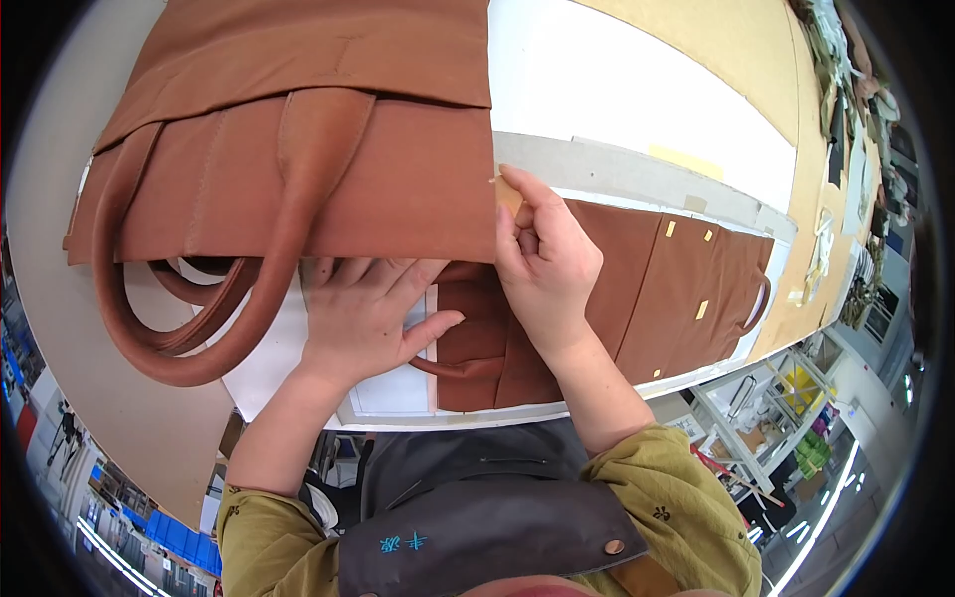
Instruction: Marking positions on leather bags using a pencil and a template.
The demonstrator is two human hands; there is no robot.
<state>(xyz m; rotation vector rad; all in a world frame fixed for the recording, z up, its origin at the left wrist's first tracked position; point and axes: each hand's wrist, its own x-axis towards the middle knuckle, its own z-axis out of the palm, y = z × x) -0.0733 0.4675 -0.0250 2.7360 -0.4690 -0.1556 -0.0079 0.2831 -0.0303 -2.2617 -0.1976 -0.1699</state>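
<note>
Brown leather panels (418, 172), stacked and fitted with rolled leather handles (280, 276), lie at the upper left; the handles hang over the near edge. Palm down, my left hand (358, 313) reaches beneath that edge; its fingertips are hidden, so its hold cannot be told. At the panels' right edge my right hand (545, 254) has curled fingers, with thumb and forefinger at a small tan piece (509, 195); whether they pinch it is unclear. Below and to the right lies another brown leather piece (642, 291) with handles at both ends and small yellow tabs on it.
White sheets (642, 82) and a grey strip (619, 164) cover part of the table behind my right hand. Piled materials (865, 112) line the far right edge. A metal rack (753, 418) with assorted items stands beside the table, and blue bins (183, 541) are at the lower left.
</note>
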